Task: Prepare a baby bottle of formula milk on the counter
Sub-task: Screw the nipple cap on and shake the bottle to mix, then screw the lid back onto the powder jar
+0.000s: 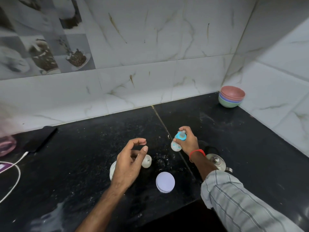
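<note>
The right hand [188, 141] is wrapped around a small baby bottle [177, 143], fingers curled over its blue collar and clear teat, thumb pressed against the side. The bottle is tilted, its pale base low and near the seam of the black counter [93, 139]; whether the base touches the counter I cannot tell. A red thread [198, 152] circles that wrist, and a striped sleeve [237, 198] covers the forearm.

The left hand [131, 160] hovers above the counter with fingers loosely spread and curved, thumb apart, holding nothing. Partly hidden beneath it are a clear cap [147, 161] and the edge of a white container [112, 169]. Just beside it, nearer the camera, a round white lid [165, 182] lies flat.

A steel pot lid [216, 161] shows behind the right forearm. 3 stacked bowls [231, 96] sit in the far corner. At the left lie a dark phone [41, 139] and a white cable [13, 166]
</note>
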`<state>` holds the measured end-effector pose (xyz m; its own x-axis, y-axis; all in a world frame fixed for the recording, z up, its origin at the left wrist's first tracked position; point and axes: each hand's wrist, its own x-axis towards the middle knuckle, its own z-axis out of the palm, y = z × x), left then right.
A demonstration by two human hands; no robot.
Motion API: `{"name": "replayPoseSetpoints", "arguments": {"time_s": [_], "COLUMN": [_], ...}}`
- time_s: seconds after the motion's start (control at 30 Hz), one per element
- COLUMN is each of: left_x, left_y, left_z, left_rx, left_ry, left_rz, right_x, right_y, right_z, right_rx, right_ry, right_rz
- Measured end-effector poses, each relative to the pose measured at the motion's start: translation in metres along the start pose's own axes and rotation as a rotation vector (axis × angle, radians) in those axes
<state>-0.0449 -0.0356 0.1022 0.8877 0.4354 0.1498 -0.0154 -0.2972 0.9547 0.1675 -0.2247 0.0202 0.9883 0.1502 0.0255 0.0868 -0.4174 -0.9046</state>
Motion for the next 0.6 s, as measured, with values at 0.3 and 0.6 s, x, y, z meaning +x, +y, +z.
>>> {"name": "replayPoseSetpoints", "arguments": {"time_s": [0.3,0.6], "left_x": [-0.001,-0.028], "left_y": [-0.018,-0.09], "left_z": [-0.026,-0.06], "left_rx": [0.061,0.154], "left_ry": [0.077,0.069], "left_rz": [0.024,-0.176], "right_x": [-0.021,-0.114], "right_y": [-0.016,-0.001], "right_z": [0.002,0.014], "right_rx": [-0.111,-0.55], "right_ry": [0.064,-0.399], "right_rz": [-0.167,-0.239]}}
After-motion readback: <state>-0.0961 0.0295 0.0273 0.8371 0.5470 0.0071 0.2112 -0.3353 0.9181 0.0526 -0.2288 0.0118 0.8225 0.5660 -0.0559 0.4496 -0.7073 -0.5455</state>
